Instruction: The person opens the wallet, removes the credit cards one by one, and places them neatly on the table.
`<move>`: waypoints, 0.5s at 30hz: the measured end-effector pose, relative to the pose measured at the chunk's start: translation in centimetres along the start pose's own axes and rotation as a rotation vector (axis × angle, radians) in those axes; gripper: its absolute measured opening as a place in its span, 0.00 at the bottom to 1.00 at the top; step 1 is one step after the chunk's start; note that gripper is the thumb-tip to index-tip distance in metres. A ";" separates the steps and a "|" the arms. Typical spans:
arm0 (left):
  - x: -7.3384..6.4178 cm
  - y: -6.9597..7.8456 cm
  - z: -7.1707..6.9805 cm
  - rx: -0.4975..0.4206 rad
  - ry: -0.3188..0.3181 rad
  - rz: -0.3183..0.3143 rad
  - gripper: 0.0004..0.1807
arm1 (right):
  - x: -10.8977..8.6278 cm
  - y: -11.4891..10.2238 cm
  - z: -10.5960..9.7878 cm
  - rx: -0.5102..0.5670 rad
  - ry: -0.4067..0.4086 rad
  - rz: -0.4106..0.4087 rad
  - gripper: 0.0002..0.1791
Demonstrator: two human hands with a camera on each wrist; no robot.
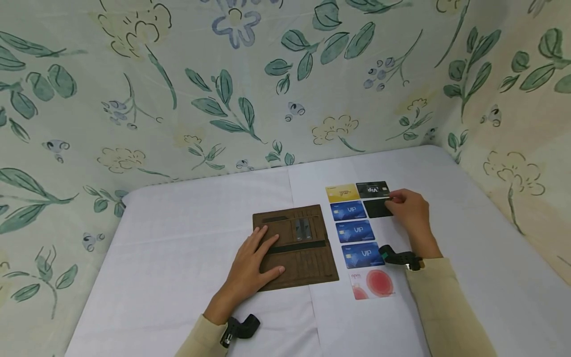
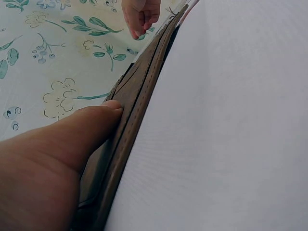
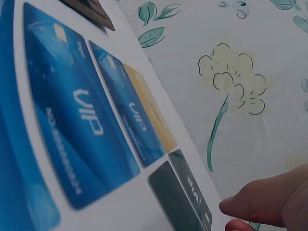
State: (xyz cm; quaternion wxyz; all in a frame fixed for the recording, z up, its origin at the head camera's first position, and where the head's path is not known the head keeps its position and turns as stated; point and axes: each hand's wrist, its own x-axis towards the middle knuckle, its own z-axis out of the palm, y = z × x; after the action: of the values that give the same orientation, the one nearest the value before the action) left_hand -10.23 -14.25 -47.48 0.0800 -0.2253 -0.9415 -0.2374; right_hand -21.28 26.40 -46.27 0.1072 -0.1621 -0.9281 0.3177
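Observation:
A brown wallet [image 1: 299, 270] lies unfolded on the white-covered table, showing card slots, a dark band across its middle and a clear window. My left hand [image 1: 251, 263] rests on its left side with fingers spread. In the left wrist view the thumb [image 2: 98, 120] presses close along the wallet's edge [image 2: 139, 108]. My right hand [image 1: 408, 210] is at the right end of a plain dark card [image 1: 376, 208], thumb and forefinger near each other with nothing visible between them. Just behind that card is a black VIP card [image 1: 372, 189].
Left of the dark cards runs a column: a gold card [image 1: 342, 193], blue VIP cards [image 1: 355, 231] and a white card with pink-red circles [image 1: 372, 283]. Floral fabric [image 1: 250, 89] rises behind the table. Each wrist wears a black camera mount [image 1: 241, 328].

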 end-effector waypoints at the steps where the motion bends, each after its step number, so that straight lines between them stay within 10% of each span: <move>1: 0.0 0.0 0.0 0.000 0.000 -0.003 0.40 | 0.4 0.5 0.7 -0.009 0.012 -0.016 0.17; 15: -0.1 -0.1 0.0 0.000 0.001 0.003 0.40 | 0.7 0.2 4.0 0.038 -0.001 -0.106 0.22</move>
State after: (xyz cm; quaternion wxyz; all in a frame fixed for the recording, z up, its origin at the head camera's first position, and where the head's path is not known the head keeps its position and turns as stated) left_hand -10.19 -14.39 -47.54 0.0810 -0.2264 -0.9412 -0.2375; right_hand -23.07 24.55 -49.44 0.1264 -0.1105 -0.9291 0.3294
